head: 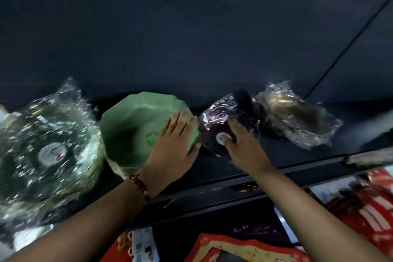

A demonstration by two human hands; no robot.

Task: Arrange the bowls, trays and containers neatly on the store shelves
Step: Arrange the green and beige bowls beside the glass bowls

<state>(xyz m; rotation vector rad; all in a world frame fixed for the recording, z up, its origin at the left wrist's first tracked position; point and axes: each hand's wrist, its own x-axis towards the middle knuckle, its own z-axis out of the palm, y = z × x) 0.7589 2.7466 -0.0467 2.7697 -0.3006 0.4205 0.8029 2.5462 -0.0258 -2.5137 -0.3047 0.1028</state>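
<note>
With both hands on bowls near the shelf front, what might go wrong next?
1. The green bowl is tilted on its side, and the left hand only presses flat on its rim, so it may roll or tip off the shelf edge.
2. The right hand lies on slick plastic wrap around the dark bowl; it may slip.

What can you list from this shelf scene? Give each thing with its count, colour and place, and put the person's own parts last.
wrapped dish: one, clear-green with white sticker, shelf far left
green bowl: one, pale green, unwrapped, left of centre
purple bowl: one, dark purple, in clear wrap, centre
wrapped brown dish: one, brownish-gold, shelf right
shelf: one, black, across the middle
red goods: several, red and white, below the shelf
bracelet: one, dark beads, left wrist
left hand: flat on green bowl
right hand: flat on purple bowl
</note>
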